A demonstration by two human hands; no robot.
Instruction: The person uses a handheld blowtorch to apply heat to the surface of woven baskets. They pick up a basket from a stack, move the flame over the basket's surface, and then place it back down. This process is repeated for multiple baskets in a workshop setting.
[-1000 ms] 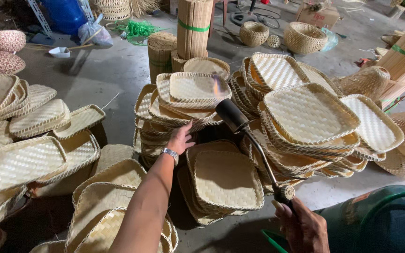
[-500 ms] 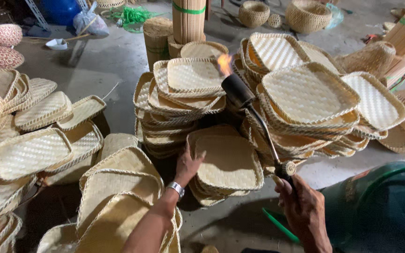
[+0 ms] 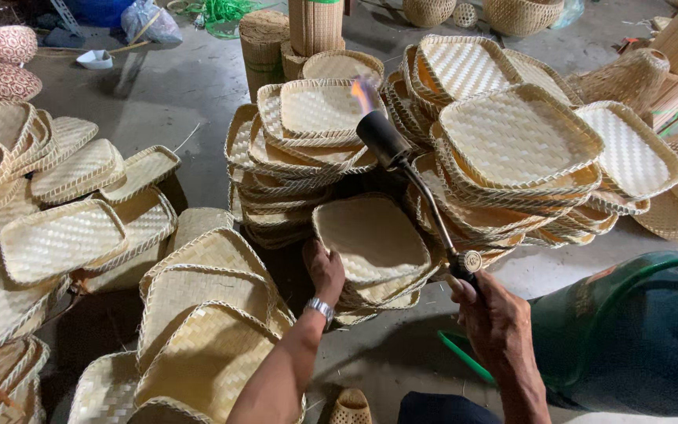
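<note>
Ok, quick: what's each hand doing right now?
Left hand: closed on the rim of the woven tray.
Right hand: closed around the gas torch, flame lit.

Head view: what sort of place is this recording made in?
Probably a basket-weaving workshop: stacks of woven trays cover a bare concrete floor, rolled weaving material stands behind, and the right hand holds a lit gas torch over them.
</note>
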